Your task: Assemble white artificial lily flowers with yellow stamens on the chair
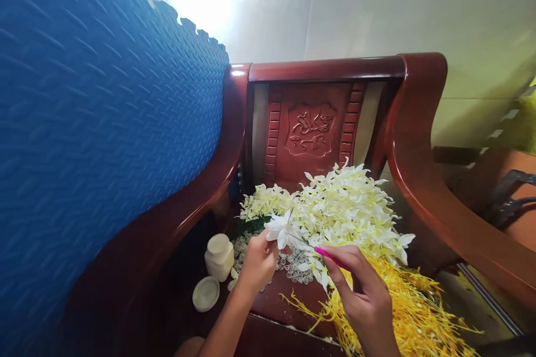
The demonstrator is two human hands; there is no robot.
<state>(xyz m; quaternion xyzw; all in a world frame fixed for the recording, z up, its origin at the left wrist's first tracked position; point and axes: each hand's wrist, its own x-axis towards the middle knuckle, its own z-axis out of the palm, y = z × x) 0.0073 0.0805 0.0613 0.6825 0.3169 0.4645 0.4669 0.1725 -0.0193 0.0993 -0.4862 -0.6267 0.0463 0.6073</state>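
Pinched in my left hand (260,259) is a white artificial flower (281,230), its petals spread. My right hand (363,290) grips a thin dark tool with a pink handle (329,255), whose slim shaft reaches left to the petals. I cannot tell what kind of tool it is, or whether its tip touches the flower. Beyond both hands lies a large heap of white artificial flowers (343,201). Yellow artificial stamens (406,307) are piled beneath and beside my right hand. Behind my left hand are small pale curled pieces (297,268).
An open white jar (219,256) stands left of my left hand, with its round lid (206,294) in front. All this rests on a dark red wooden chair (288,304) with curved arms. A blue foam mat (125,111) stands along the left side.
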